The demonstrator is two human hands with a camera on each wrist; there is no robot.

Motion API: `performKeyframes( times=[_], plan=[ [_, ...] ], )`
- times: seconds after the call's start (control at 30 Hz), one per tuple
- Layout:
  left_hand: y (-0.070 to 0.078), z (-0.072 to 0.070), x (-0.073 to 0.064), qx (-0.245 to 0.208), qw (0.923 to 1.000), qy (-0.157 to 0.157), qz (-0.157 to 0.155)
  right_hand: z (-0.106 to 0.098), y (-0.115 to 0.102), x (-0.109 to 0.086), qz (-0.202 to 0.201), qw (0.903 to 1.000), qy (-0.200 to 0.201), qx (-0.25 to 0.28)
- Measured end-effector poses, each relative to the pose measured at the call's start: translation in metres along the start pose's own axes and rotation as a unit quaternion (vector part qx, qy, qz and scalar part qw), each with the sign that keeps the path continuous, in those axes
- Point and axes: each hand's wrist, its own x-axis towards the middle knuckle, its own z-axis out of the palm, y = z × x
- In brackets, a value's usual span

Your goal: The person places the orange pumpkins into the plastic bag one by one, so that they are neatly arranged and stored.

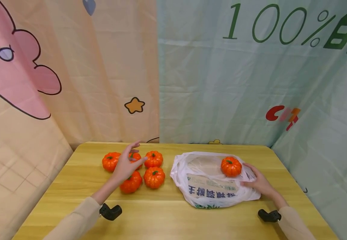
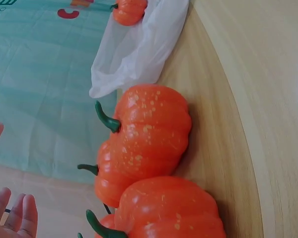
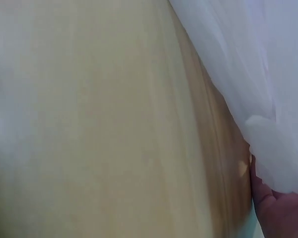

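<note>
Several small orange toy pumpkins [image 1: 154,178] with green stems stand grouped on the left of the table. Over this group reaches my left hand [image 1: 125,166], fingers spread and holding nothing, partly covering the pumpkins behind it. In the left wrist view, its fingertips [image 2: 27,213] show at the lower left, apart from the nearest pumpkin [image 2: 171,210]. A white plastic bag [image 1: 179,173] with printed characters lies with its mouth spread. One pumpkin [image 1: 231,167] sits at the bag's right part. My right hand [image 1: 260,183] grips the bag's right edge, plastic covering some of its fingers.
The wooden table [image 1: 161,220] runs back to a hanging printed curtain [image 1: 209,83], with more curtain along both sides. Black wrist devices [image 1: 110,212] sit on both forearms. Bare wood shows between the pumpkin group and the table's front.
</note>
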Motion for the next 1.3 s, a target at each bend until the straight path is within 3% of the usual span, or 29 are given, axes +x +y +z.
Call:
performKeyframes(
  times=[0.2, 0.6, 0.93, 1.3],
  plan=[
    [-0.009, -0.014, 0.001, 0.018, 0.9993, 0.023, 0.024, 0.005, -0.002, -0.002, 0.001, 0.9998, 0.018, -0.003],
    [-0.034, -0.042, 0.004, 0.062, 0.9935, 0.091, 0.031, 0.004, -0.005, -0.002, -0.005, 0.9996, 0.026, -0.008],
    [-0.052, -0.062, 0.001, 0.078, 0.986, 0.147, 0.012, 0.008, -0.006, -0.003, -0.009, 0.9989, 0.042, -0.015],
    [-0.076, -0.071, -0.01, 0.086, 0.975, 0.204, -0.021, 0.01, 0.003, -0.004, -0.033, 0.9965, 0.077, -0.006]
  ],
)
